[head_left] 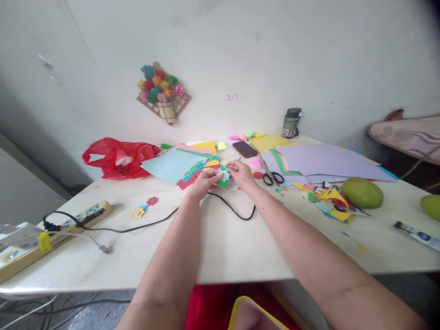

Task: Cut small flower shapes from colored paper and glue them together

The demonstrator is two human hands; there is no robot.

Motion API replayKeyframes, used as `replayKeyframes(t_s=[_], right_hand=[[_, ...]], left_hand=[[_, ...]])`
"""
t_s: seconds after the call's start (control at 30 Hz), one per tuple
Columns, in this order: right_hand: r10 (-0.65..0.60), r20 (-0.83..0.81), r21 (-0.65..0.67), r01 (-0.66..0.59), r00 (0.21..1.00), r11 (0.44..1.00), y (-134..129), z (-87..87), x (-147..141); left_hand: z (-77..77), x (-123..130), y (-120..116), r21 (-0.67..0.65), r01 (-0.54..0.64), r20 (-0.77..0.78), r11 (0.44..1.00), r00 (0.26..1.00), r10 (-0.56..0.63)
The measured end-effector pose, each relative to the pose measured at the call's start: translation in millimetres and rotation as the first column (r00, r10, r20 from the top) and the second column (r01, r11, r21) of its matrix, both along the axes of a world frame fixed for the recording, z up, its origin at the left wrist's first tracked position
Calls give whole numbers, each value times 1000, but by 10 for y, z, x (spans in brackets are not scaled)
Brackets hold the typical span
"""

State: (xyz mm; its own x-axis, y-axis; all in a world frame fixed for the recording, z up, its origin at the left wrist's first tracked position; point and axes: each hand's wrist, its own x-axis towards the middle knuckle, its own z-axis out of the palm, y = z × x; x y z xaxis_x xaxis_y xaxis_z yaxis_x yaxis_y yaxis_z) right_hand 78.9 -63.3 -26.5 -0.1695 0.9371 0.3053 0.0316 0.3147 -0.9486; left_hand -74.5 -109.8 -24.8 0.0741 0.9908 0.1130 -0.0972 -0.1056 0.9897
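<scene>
Both hands meet over the middle of the table. My left hand (207, 179) pinches the left edge of a small green and pale-blue paper cutout (225, 177). On its far side, my right hand (240, 172) has thumb and finger pressed together at a small bright-green bit (223, 167); whether that bit is paper or something softer is too small to tell. Red and wavy green-and-blue paper pieces (196, 170) lie just left of the hands. Black-handled scissors (273, 178) rest to the right, near a pink lump (255, 163).
Coloured sheets (168, 165) and a red plastic bag (120, 158) lie left, a purple sheet (326, 160) and paper scraps (332, 201) right. A phone (244, 149) is behind. A black cable (137, 228) runs from the power strip (62, 229). A mango-like fruit (362, 192) sits right.
</scene>
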Motion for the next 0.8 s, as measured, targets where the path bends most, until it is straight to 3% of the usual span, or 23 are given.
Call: replayKeyframes(t_s=[0.2, 0.33, 0.5, 0.8], right_hand=[[-3, -60, -81, -2, 998, 997, -9, 10, 8], [47, -148, -194, -76, 988, 978, -68, 85, 14], [87, -277, -309, -175, 957, 935, -106, 154, 28], [8, -294, -365, -120, 956, 923, -178, 247, 1]], left_hand=[[-9, 24, 32, 101, -21, -114, 995, 993, 33], [-13, 9, 44, 142, -59, -85, 988, 994, 72], [-12, -23, 32, 158, -20, -52, 987, 998, 29], [9, -25, 23, 194, 58, -77, 979, 996, -44]])
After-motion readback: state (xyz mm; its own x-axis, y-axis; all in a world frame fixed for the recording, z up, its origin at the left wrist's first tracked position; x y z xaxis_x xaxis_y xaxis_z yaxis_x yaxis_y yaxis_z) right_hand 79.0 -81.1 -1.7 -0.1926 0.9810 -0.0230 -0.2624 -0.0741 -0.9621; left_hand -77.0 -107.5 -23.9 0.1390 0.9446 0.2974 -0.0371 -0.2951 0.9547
